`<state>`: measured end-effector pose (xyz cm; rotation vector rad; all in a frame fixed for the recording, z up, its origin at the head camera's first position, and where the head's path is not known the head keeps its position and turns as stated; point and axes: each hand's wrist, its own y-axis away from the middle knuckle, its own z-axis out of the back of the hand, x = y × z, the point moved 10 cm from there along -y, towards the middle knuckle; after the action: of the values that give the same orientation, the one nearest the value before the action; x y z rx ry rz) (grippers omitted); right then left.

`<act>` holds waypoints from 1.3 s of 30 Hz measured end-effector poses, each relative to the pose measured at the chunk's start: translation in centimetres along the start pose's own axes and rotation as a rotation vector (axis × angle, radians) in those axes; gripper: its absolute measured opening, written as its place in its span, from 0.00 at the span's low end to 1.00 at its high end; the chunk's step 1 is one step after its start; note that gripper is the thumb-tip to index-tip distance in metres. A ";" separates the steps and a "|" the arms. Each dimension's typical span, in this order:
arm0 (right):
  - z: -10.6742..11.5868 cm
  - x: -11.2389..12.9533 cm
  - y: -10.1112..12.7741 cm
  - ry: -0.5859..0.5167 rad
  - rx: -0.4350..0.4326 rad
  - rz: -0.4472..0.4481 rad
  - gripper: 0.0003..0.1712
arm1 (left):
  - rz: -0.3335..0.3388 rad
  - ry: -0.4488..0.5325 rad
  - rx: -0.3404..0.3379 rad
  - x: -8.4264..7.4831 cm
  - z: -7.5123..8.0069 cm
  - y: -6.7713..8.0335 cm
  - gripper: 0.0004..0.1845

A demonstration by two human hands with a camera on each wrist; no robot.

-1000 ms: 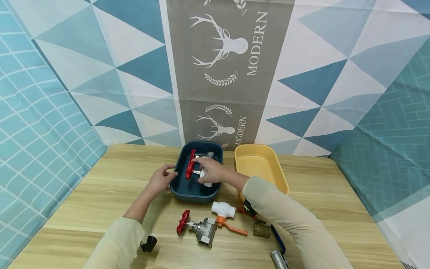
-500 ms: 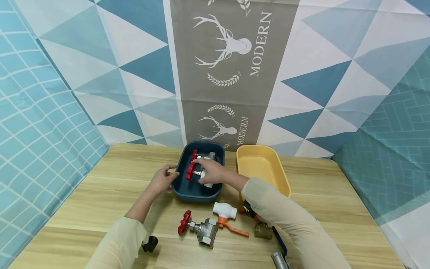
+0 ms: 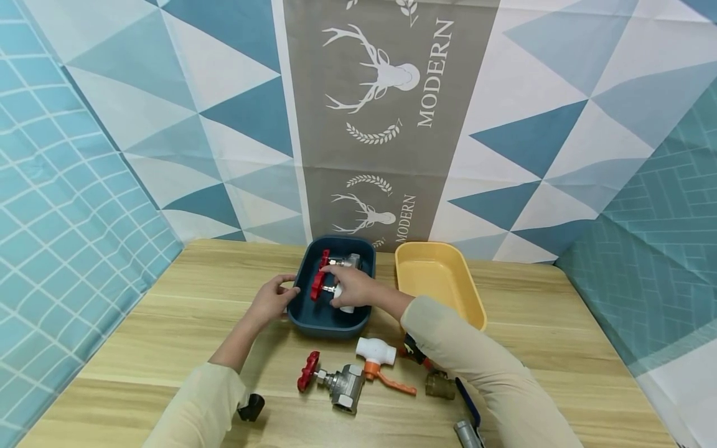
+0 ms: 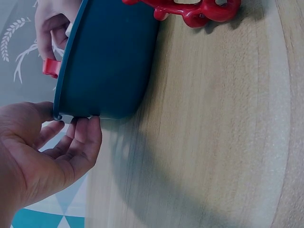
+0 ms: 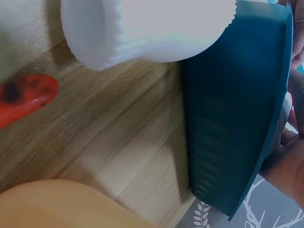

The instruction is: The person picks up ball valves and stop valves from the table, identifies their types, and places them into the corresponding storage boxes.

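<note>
Little has moved: the whole scene sits a touch farther right in the head view than a second ago, and we find both hands in the same holds. Listed left to right:

Lower left: one black pipe fitting [image 3: 252, 407], beside the left sleeve [image 3: 196, 401].
Centre left: left hand [image 3: 272, 300], clamped on the left rim of the dark blue tray [image 3: 327, 331], fingers against its outer wall.
Centre, inside that tray: one metal valve with red handwheel [image 3: 338, 262] at the back; before it, one white valve with red handwheel [image 3: 318, 287], lying on its side.
Right hand [image 3: 350, 286]: curled round the white valve's body, which we see only in part.
Lower centre: one steel gate valve [image 3: 344, 387], red handwheel leftward; next, one white ball valve [image 3: 376, 351], orange lever.
Right of centre: one yellow tray [image 3: 434, 277]; below, one brass valve [image 3: 440, 385].
Lower right: one blue-levered ball valve [image 3: 468, 432], cut by the frame edge.
</note>
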<state>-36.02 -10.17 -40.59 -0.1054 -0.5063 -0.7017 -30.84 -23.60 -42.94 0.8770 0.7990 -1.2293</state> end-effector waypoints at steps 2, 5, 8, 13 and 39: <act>0.0 -0.1 -0.1 0.003 -0.001 -0.002 0.43 | 0.000 0.003 0.001 -0.1 0.0 0.0 0.22; -0.1 -0.1 -0.2 -0.002 0.001 -0.001 0.43 | 0.001 0.001 0.002 -0.1 0.0 0.1 0.22; -0.3 0.0 -0.4 -0.002 0.004 0.006 0.43 | 0.004 0.002 0.001 -0.2 0.0 0.1 0.22; -0.4 0.0 -0.6 0.007 0.003 0.014 0.43 | 0.012 0.009 -0.001 -0.1 0.0 0.2 0.22; -0.3 -0.4 -1.0 -0.012 -0.020 -0.014 0.43 | -0.016 0.009 0.004 -0.3 0.1 0.3 0.22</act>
<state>-36.80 -10.78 -41.17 -0.1248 -0.5117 -0.7201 -30.59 -23.54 -42.53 0.8809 0.8125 -1.2425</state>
